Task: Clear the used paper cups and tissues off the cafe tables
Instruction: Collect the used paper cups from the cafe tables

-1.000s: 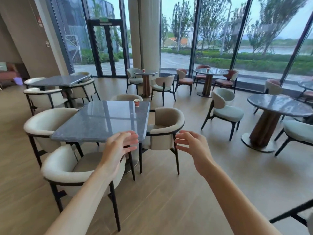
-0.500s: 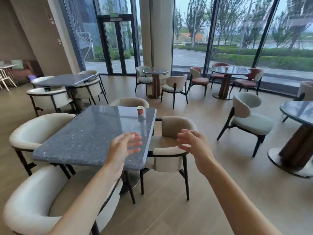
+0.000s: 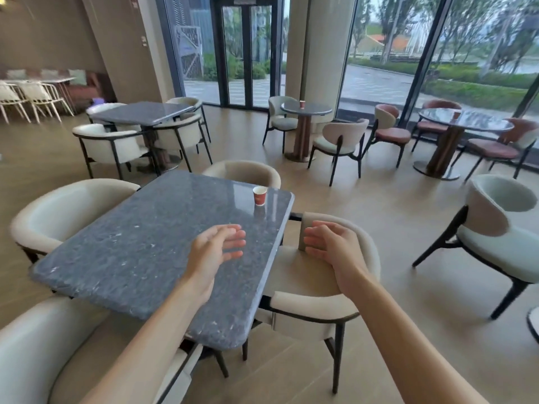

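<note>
Two hands hovering apart, holding nothing: left hand (image 3: pixel 215 246) over the near grey square table (image 3: pixel 140 252), fingers loosely extended and relaxed; right hand (image 3: pixel 332 246) over the cream armchair (image 3: pixel 320 304) at that table's right side, fingers loosely bent, gripping nothing. Standing upright near the far right corner of the same table, beyond the left hand's fingertips and untouched: a red paper cup (image 3: pixel 260 195). Sitting on the small round table (image 3: pixel 306 109) by the door: a second red cup (image 3: pixel 302 104).

Grey speckled stone table (image 3: pixel 140 252) has just one red paper cup (image 3: pixel 260 195) standing upright near its far right corner, while two round tables further back each carry a cup too.
</note>
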### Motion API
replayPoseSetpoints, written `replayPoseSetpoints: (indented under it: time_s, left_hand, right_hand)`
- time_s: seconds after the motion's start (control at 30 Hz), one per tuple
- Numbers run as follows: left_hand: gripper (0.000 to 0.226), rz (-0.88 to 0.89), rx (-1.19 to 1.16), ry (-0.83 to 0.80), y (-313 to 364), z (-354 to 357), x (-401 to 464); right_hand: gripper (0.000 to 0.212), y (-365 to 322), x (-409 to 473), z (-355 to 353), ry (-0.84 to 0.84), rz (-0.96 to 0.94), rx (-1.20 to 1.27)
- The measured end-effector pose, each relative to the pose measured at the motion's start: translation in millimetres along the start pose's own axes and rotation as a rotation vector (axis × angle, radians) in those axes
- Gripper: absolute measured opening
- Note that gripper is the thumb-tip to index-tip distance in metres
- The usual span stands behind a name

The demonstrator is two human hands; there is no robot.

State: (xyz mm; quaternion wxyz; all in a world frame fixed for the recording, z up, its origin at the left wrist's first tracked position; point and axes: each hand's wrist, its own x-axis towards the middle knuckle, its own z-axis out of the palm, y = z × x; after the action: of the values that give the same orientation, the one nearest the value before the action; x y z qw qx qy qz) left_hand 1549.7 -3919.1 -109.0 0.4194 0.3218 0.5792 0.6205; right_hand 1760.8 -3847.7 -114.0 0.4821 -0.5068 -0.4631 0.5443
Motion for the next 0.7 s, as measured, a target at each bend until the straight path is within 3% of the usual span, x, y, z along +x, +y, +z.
replayPoseSetpoints:
  time_s: [0.37,0.7]
  left_hand:
    - [0.017,-0.094,-0.061,-0.020,-21,19,258]
    - [0.015,-0.212,0.000,0.013,-57,41,410]
  right_hand:
    - [0.022,5,226,86,-0.057,0.076,-0.122]
    - [0.031,56,389,140,-0.097,0.172,-0.279]
